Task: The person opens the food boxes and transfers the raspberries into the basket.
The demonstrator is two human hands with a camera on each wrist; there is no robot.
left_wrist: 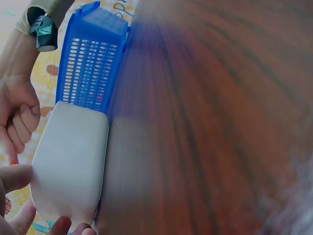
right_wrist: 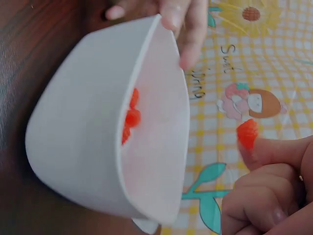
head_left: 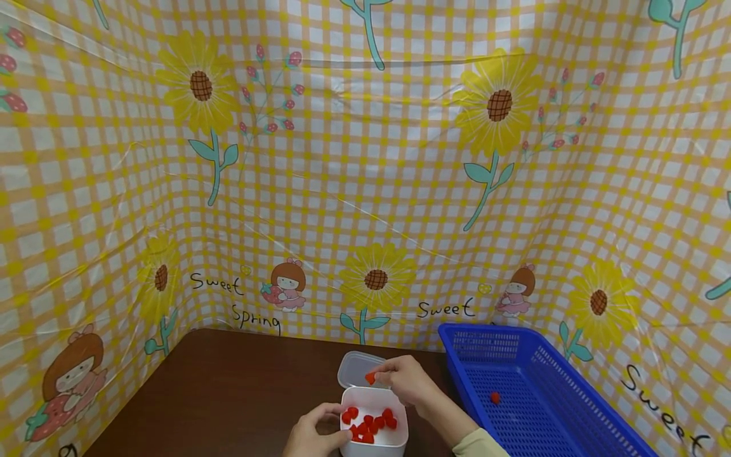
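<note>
A white square container [head_left: 374, 450] stands at the table's near edge with several small red berries [head_left: 379, 423] on its floor. My left hand [head_left: 311, 433] grips the container's left side, its thumb at the rim and fingers along the wall. Above the far right corner, my right hand [head_left: 407, 379] pinches one red berry [right_wrist: 248, 133] between thumb and forefinger. That berry has a bumpy surface in the right wrist view. In the left wrist view the container's plain outer wall [left_wrist: 73, 156] hides its contents.
Behind the container lies a translucent lid [head_left: 353, 367]. To the right is a blue perforated basket [head_left: 465, 374] with a single red berry [head_left: 495, 398] in it. A dark brown tabletop [head_left: 228, 387] spreads to the left. Checked sunflower-print cloth [head_left: 365, 209] hangs around the back and sides.
</note>
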